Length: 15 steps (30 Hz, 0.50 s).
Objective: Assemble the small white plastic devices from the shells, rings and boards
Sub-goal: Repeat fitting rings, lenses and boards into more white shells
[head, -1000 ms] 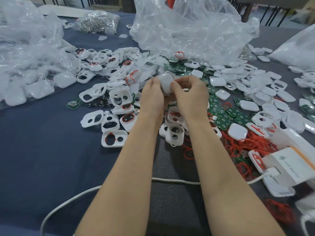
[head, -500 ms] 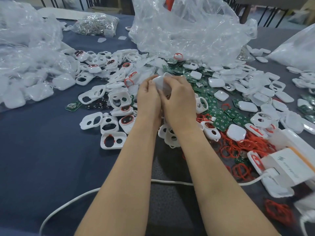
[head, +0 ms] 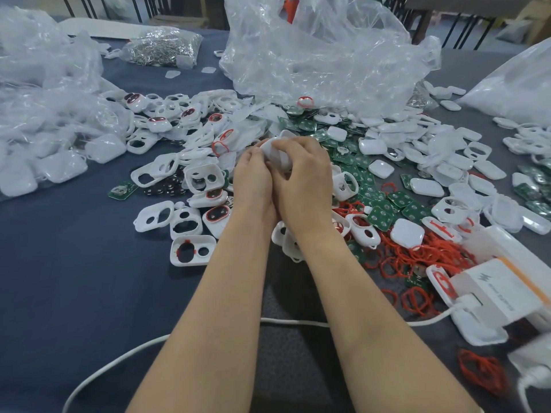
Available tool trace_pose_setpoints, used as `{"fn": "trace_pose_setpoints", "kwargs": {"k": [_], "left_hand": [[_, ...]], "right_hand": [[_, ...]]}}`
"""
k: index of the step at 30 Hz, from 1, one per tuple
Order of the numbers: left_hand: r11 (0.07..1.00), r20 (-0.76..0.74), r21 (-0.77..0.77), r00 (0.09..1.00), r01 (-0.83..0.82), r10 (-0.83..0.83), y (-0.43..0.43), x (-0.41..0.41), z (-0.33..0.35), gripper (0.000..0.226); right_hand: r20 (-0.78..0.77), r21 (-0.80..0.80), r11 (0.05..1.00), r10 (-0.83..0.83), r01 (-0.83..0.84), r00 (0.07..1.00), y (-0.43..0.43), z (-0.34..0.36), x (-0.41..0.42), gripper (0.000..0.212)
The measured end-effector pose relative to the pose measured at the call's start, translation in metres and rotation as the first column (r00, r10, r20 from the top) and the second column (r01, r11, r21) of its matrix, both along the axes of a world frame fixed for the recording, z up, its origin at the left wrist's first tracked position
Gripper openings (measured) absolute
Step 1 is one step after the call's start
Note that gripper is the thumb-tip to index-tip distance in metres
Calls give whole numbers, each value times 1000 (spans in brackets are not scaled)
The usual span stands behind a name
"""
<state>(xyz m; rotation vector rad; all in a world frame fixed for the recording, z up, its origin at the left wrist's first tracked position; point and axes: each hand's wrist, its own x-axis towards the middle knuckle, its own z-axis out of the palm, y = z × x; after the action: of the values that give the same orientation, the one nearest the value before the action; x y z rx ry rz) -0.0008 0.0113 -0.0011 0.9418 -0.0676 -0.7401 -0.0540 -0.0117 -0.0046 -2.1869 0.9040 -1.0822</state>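
Nearest, a white power cable crosses the dark blue cloth-covered table just under the forearms. A dragged elbow could snag it and tug the white boxy charger into the parts at right.

Next out, loose white holed plastic shells, a heap of red rubber rings and green square circuit boards lie thick around the wrists.

Above them the left hand and right hand are pressed side by side. Both have fingers curled round one small white rounded plastic device, held off the table over the middle of the pile. Probably the halves are being squeezed closed, but the seam is hidden by fingers.

Risks:
- An uneven squeeze leaves one edge unclipped.
- A ring or board sitting off-seat inside gets pinched; cannot tell if either is in there.
- The smooth device pops out of the grip and lands among the loose shells, mixing done with undone.

Farthest, crumpled clear plastic bags lean over the pile; a slump would bury parts.
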Motion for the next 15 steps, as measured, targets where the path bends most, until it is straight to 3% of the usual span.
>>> {"fn": "trace_pose_setpoints", "kwargs": {"k": [5, 15], "left_hand": [[1000, -57, 9, 998, 9, -8, 1, 1, -1, 36], [998, 64, 61, 998, 6, -10, 1, -2, 0, 29]], "right_hand": [[10, 4, 1000, 4, -4, 1000, 0, 0, 0, 28], [49, 50, 999, 10, -12, 999, -3, -1, 0, 22]]}}
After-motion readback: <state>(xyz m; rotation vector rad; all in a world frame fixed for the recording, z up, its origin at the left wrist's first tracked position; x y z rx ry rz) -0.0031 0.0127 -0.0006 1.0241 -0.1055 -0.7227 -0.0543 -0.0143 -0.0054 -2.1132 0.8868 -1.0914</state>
